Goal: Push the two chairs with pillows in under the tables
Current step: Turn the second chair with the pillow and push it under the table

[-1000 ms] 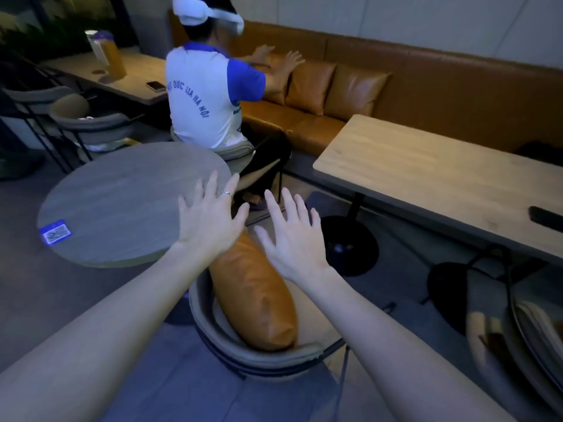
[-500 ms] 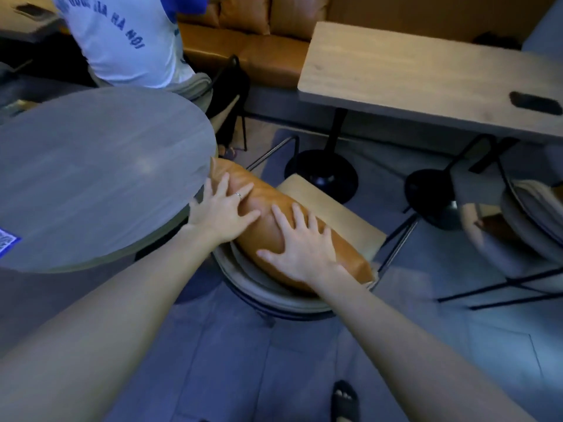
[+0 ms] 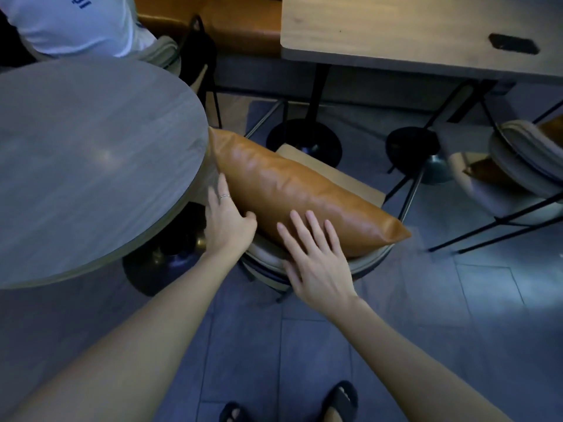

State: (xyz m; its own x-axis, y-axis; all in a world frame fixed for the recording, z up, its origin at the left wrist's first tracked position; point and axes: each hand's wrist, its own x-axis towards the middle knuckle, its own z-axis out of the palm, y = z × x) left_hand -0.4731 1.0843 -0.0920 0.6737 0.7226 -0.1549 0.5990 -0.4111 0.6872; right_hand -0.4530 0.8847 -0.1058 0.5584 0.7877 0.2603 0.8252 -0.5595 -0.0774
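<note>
A grey chair with a curved back stands beside the round grey table. A long tan leather pillow lies across its seat against the backrest. My left hand rests on the pillow's left side, thumb on the leather, fingers apart. My right hand lies flat on the pillow's near side and on the chair's back rim. A second grey chair with a tan pillow stands at the right, next to the rectangular wooden table.
A seated person in a white shirt is at the top left, beside an orange bench. Two black table bases stand on the floor beyond the chair. A dark phone lies on the wooden table. My sandalled feet show at the bottom.
My view has tilted down and closer. Both hands came down from the air onto the pillow; now the left has slid to its left edge, the right down toward the chair's back rim.
</note>
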